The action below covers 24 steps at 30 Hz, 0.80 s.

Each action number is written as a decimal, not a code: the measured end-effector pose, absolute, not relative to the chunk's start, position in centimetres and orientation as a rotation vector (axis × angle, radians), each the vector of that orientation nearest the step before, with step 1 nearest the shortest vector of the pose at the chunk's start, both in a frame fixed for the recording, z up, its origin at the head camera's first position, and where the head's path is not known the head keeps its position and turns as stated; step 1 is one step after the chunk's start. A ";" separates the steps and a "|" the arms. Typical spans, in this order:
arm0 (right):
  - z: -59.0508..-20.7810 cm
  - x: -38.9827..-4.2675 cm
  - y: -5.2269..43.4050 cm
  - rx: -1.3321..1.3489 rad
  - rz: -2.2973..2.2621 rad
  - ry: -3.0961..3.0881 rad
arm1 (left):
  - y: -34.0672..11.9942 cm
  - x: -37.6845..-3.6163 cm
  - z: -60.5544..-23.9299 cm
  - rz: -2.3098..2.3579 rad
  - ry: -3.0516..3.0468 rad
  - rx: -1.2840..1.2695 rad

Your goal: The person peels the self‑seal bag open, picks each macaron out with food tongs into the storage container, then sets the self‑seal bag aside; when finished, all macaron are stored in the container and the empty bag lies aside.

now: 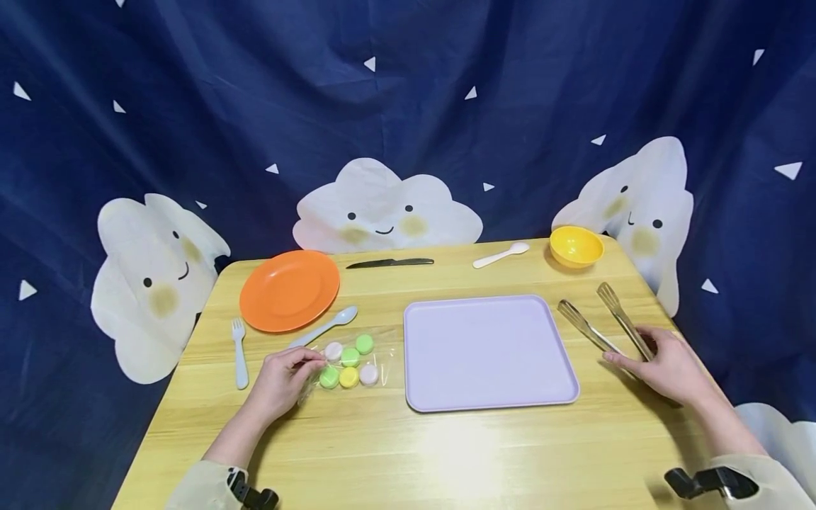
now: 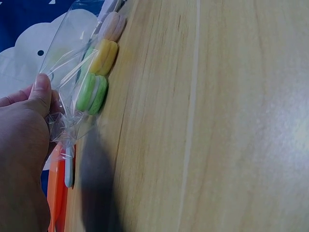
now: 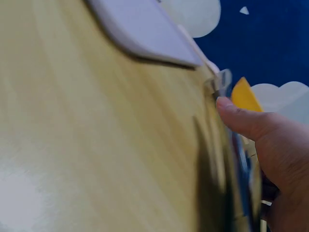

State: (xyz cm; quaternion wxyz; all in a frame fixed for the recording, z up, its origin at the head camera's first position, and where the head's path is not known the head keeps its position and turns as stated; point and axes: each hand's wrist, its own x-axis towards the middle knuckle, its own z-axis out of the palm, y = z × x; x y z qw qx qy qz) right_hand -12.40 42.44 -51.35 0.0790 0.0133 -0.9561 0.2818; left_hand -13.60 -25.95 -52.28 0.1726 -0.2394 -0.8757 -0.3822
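step: getting hold — left hand [image 1: 280, 379] pinches clear bag of macarons [image 1: 349, 363] at 9 o'clock of the lilac tray [image 1: 446, 397] | right hand [image 1: 663, 365] curls over tongs [image 1: 605, 322] at 3 o'clock, on the counter [image 1: 446, 460] | next: likely firm tong grip, bag held open

Taking the lilac tray [image 1: 491, 352] as landmark: the surface [image 1: 408, 453] in front of it, toward the person, lies bare and open for a hand to cross. To its left a clear bag of macarons [image 1: 349, 363] blocks the way, touching close, with a blue spoon [image 1: 325, 327], fork [image 1: 239, 352] and orange plate [image 1: 290, 289] beyond. To its right lie metal tongs [image 1: 602, 322]. Behind it a knife [image 1: 390, 263], white spoon [image 1: 501, 255] and yellow bowl [image 1: 576, 246] line the far edge.
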 end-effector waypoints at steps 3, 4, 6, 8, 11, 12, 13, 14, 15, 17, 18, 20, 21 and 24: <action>-52.0 -12.5 42.3 0.049 0.829 -2.824 | -26.0 -13.6 -52.2 -1.092 -2.483 -0.678; -52.2 -12.5 42.2 0.035 0.821 -2.819 | -26.0 -13.6 -52.2 -1.093 -2.483 -0.678; -52.5 -12.5 42.2 0.001 0.819 -2.817 | -26.0 -13.6 -52.3 -1.093 -2.483 -0.675; -52.6 -12.5 42.2 -0.018 0.835 -2.808 | -25.9 -13.6 -52.3 -1.086 -2.485 -0.674; -52.4 -12.4 42.2 -0.027 0.865 -2.777 | -25.9 -13.6 -52.3 -1.083 -2.488 -0.674; -52.2 -12.3 42.2 -0.029 0.869 -2.767 | -25.9 -13.6 -52.3 -1.083 -2.489 -0.674; -52.0 -12.3 42.2 -0.022 0.876 -2.757 | -25.9 -13.6 -52.3 -1.083 -2.490 -0.675; -51.7 -12.3 42.1 -0.010 0.882 -2.751 | -25.9 -13.6 -52.3 -1.083 -2.491 -0.675; -51.4 -12.3 42.1 0.003 0.882 -2.752 | -25.9 -13.6 -52.3 -1.086 -2.492 -0.675; -50.6 -12.2 41.9 0.048 0.894 -2.761 | -25.9 -13.6 -52.3 -1.092 -2.493 -0.677; -50.1 -12.2 41.7 0.083 0.908 -2.766 | -25.9 -13.6 -52.3 -1.092 -2.493 -0.679; -49.3 -12.2 41.2 0.152 0.941 -2.773 | -25.9 -13.6 -52.3 -1.095 -2.493 -0.682; -48.9 -12.2 40.9 0.187 0.964 -2.770 | -25.9 -13.6 -52.3 -1.097 -2.493 -0.685; -47.7 -12.4 39.8 0.280 1.036 -2.749 | -25.9 -13.7 -52.3 -1.103 -2.489 -0.692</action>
